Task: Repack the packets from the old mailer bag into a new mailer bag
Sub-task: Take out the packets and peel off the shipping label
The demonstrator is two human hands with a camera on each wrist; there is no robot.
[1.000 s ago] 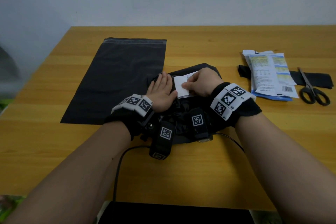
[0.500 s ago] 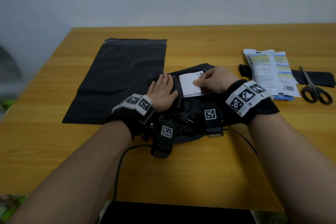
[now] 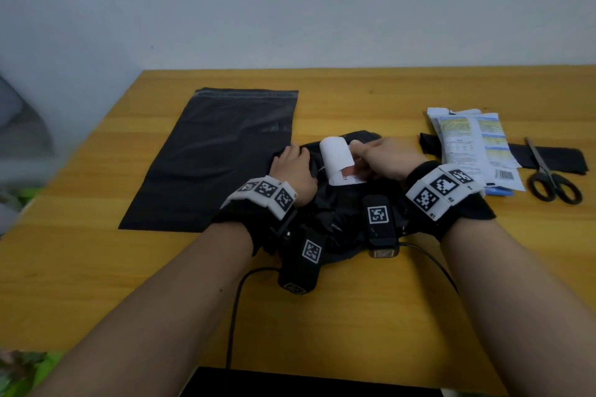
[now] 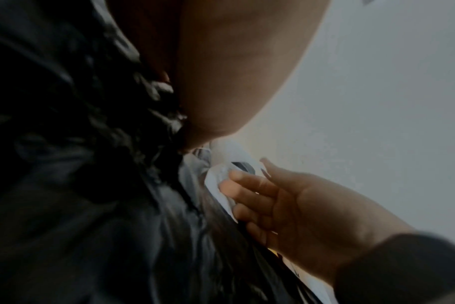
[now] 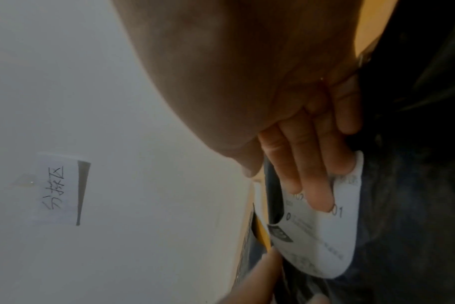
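The old black mailer bag point(image 3: 337, 206) lies crumpled between my wrists. My left hand point(image 3: 292, 164) presses flat on its left part, fingers straight. A white shipping label point(image 3: 335, 155) is stuck on the bag; my right hand point(image 3: 362, 153) pinches its edge, and the label curls up and over, showing its blank back. In the right wrist view the fingers point(image 5: 312, 164) grip the bent label point(image 5: 325, 236). The new mailer bag point(image 3: 219, 155) lies flat to the left. A stack of white and blue packets point(image 3: 474, 145) lies to the right.
Black-handled scissors point(image 3: 551, 180) lie on a cut black strip point(image 3: 562, 159) at the far right of the wooden table point(image 3: 354, 300). Cables run from the wrist cameras over the near edge. A handwritten paper note point(image 5: 57, 189) hangs on the wall.
My right hand has pulled the label edge up and to the right, so the label now curls off the old bag. The left hand has stayed pressed on the bag.
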